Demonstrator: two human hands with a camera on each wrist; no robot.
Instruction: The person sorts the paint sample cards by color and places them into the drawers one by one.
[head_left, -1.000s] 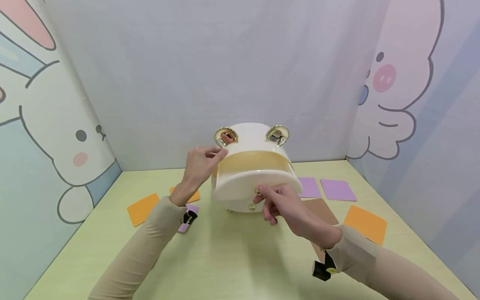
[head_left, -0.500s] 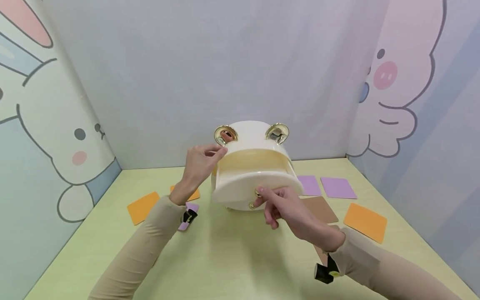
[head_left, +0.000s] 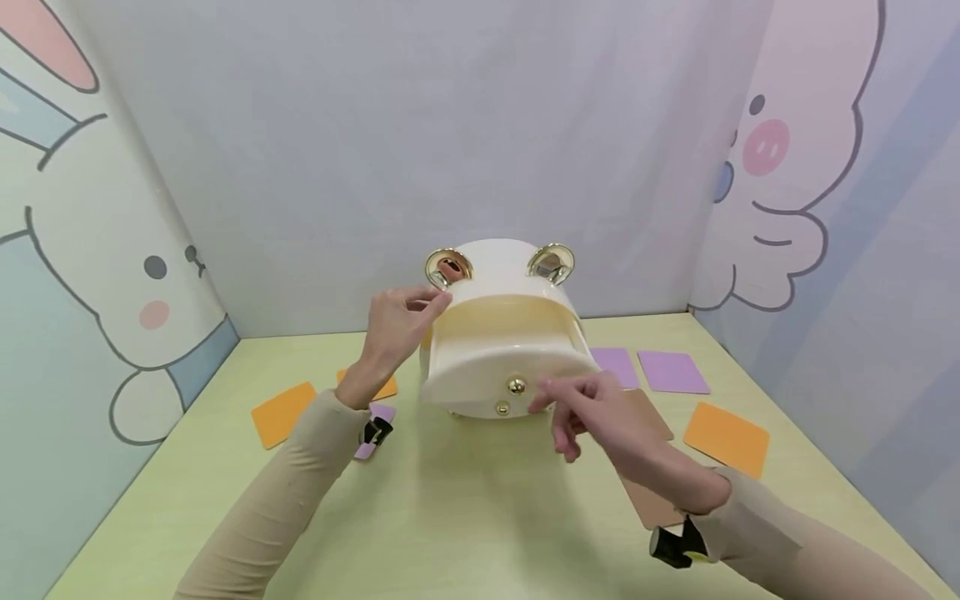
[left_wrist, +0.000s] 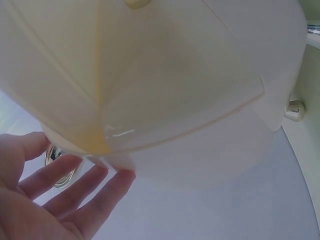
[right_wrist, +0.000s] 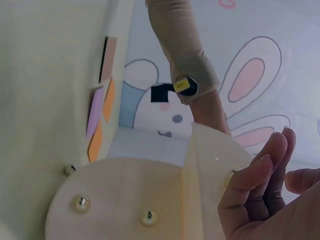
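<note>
**Drawer out, right hand just clear of the knob**

Here, a cream round box [head_left: 495, 333] with two gold ear-shaped handles [head_left: 448, 267] stands at the middle of the pale green counter [head_left: 465, 517], its upper drawer [head_left: 510, 367] pulled out toward the near side. Flat cards lie around it: three orange ones, two to the left [head_left: 283, 413] and one to the right [head_left: 726, 437]; two purple ones [head_left: 672, 372] far right; a brown one [head_left: 645, 417] partly hidden by the right arm. A further purple piece shows by the left wrist.

The left hand [head_left: 397, 325] rests against the box's left side, below the left ear, fingers fairly straight and spread. The right hand [head_left: 600, 408] hangs just right of the drawer's gold knob [head_left: 516, 385], fingers loosely curled, gripping nothing. A second knob [head_left: 502, 408] sits below on the lower front.
</note>
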